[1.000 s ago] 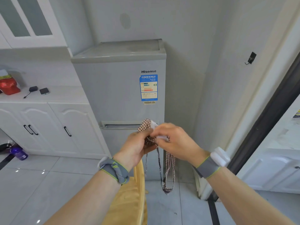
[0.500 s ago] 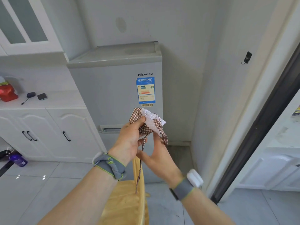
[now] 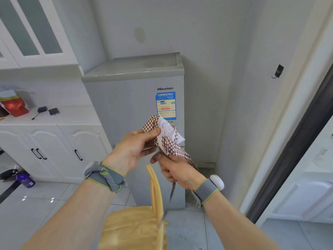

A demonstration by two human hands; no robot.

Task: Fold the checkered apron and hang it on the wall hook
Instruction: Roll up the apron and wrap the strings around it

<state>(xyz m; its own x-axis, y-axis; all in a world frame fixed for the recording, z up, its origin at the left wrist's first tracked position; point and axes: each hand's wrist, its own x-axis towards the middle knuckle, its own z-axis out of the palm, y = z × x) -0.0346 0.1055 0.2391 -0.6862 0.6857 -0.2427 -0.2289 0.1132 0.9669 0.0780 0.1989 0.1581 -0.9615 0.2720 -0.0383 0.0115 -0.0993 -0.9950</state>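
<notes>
The checkered apron (image 3: 166, 134) is bunched into a small brown-and-white bundle with a white inner side showing, held in front of the fridge. My left hand (image 3: 132, 150) pinches its upper left part between thumb and fingers. Just below, my right hand (image 3: 175, 170) is closed on the apron's lower part, with a checkered strap hanging down past the wrist. The black wall hook (image 3: 278, 71) is on the right wall, up and to the right of both hands, with nothing on it.
A grey Hisense fridge (image 3: 129, 105) stands straight ahead in the corner. A wooden chair (image 3: 137, 226) is directly below my hands. White cabinets and a counter (image 3: 54, 116) with a red bag lie to the left. A dark door frame (image 3: 295, 152) runs down the right.
The hanging strap loop has been gathered up. My right hand dropped from over the bundle to under it, gripping the strap, and the bundle rose slightly in front of the fridge label.
</notes>
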